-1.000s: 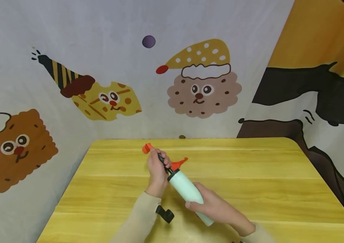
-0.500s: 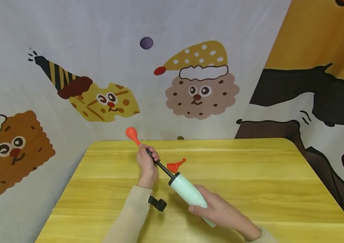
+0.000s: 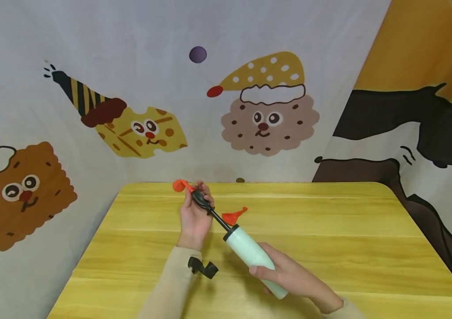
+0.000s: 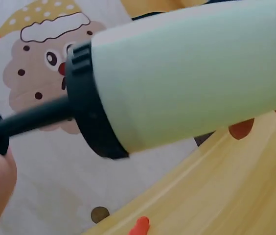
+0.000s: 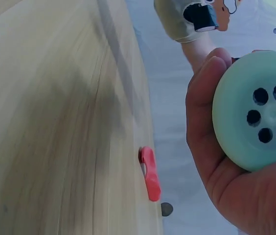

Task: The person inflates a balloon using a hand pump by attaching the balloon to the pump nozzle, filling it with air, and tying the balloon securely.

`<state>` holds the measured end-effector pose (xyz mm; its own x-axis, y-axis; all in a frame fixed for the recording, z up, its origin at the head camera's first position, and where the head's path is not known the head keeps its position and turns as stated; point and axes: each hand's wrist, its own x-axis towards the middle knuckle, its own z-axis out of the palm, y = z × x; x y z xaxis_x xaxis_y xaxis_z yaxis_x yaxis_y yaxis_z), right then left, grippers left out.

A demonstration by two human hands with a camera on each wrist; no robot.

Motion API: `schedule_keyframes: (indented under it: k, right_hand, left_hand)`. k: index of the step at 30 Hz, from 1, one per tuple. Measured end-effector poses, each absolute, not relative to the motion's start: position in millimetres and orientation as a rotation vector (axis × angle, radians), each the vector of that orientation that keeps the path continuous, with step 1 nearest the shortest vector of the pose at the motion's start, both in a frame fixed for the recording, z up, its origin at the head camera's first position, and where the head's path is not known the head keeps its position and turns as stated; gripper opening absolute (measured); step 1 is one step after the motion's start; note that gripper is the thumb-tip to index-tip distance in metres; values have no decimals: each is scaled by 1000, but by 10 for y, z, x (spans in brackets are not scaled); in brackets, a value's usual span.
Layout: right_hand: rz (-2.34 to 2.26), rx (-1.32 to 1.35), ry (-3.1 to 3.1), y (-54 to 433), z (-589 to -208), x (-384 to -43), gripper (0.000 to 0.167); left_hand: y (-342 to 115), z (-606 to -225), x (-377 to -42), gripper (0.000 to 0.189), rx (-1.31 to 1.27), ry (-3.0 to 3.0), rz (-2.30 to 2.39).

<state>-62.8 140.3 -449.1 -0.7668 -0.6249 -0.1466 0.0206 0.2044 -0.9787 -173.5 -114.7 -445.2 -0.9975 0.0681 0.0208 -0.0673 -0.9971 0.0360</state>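
A balloon pump (image 3: 250, 250) with a mint-green barrel and black rod is held at a slant between my hands. My right hand (image 3: 290, 275) grips the barrel's lower part; its round end with several holes faces the right wrist camera. My left hand (image 3: 195, 221) loosely holds the black end piece (image 3: 200, 199), its palm showing and fingers behind the piece. A small, limp red balloon (image 3: 178, 185) sits on the tip beyond that hand. The rod is drawn partly out, also visible in the left wrist view beside the black collar (image 4: 86, 98).
Another red balloon (image 3: 234, 216), flat, lies on the wooden table (image 3: 329, 221) behind the pump. A black wrist mount (image 3: 203, 267) sticks out from my left sleeve. A cloth with cartoon prints (image 3: 210, 164) hangs behind the table's far edge.
My left hand moved out left, drawing out the rod, and its grip has since loosened. The balloon on the tip swelled round half a second ago and is now smaller. My right hand stays nearly in place.
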Motion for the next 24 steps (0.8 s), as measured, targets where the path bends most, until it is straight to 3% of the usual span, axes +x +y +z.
schedule_keyframes:
  k: [3,12,24]
  right_hand:
    - [-1625,-536,1931,1379,-4470,-623,55]
    - [-1669,-512,1930,1213,-4395,-635,56]
    - [-1690,-470,1968,1143,-4433,-631,62]
  left_hand:
    - [-1099,-4471,-1717,26,26,172,3066]
    - [-749,-4446,-1618,36,-227,1346,3086]
    - [-673,-4500,-1577,34,-193,1347,2964]
